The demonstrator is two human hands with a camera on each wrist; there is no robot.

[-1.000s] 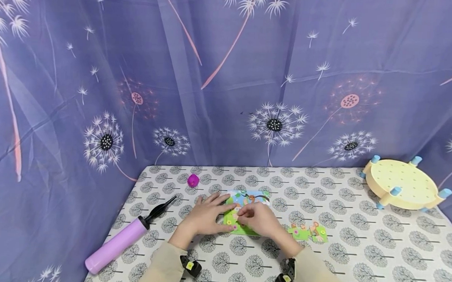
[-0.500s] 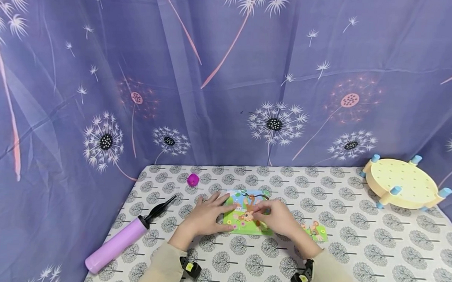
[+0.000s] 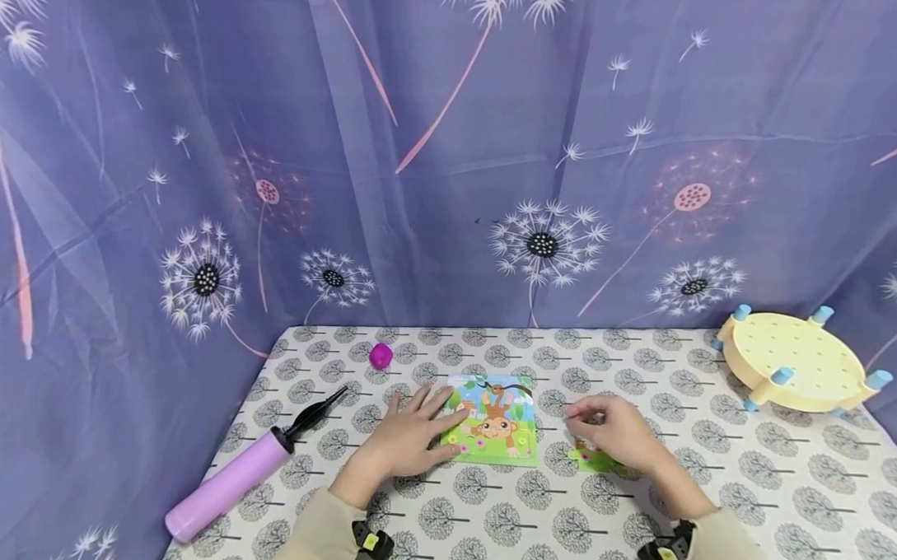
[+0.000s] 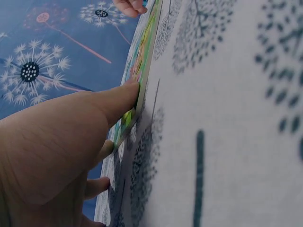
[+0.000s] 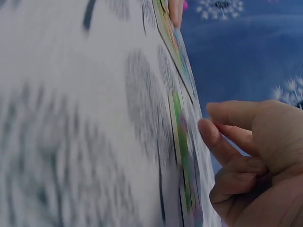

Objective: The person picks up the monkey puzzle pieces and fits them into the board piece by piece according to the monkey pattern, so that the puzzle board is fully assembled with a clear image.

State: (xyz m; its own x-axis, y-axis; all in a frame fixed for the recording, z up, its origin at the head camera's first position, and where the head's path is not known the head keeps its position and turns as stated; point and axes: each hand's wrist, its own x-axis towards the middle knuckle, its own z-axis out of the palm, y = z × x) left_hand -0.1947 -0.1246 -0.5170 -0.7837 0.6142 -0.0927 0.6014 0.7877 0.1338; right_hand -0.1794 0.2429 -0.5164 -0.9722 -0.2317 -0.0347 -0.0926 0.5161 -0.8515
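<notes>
A jigsaw puzzle (image 3: 497, 420) with a monkey picture lies flat on the table in the head view. My left hand (image 3: 406, 433) rests along its left side, fingers spread. In the left wrist view the thumb (image 4: 120, 100) touches the puzzle's edge (image 4: 142, 80). To the right of the puzzle, my right hand (image 3: 621, 434) hovers over loose green puzzle pieces (image 3: 592, 460), partly covering them. The right wrist view shows the thumb and index fingertips (image 5: 209, 127) slightly apart with nothing between them, beside the loose pieces (image 5: 181, 142). The other fingers of that hand are bent.
A lilac hand pump (image 3: 229, 487) with a black nozzle lies at the left. Near the back edge sits a small magenta object (image 3: 381, 356). A pale yellow oval stand (image 3: 794, 358) with blue-tipped legs stands at the back right. A purple dandelion curtain (image 3: 452, 189) hangs behind the table.
My right hand has moved right, off the puzzle and over to the loose pieces, uncovering the monkey picture. The left hand has stayed at the puzzle's left side.
</notes>
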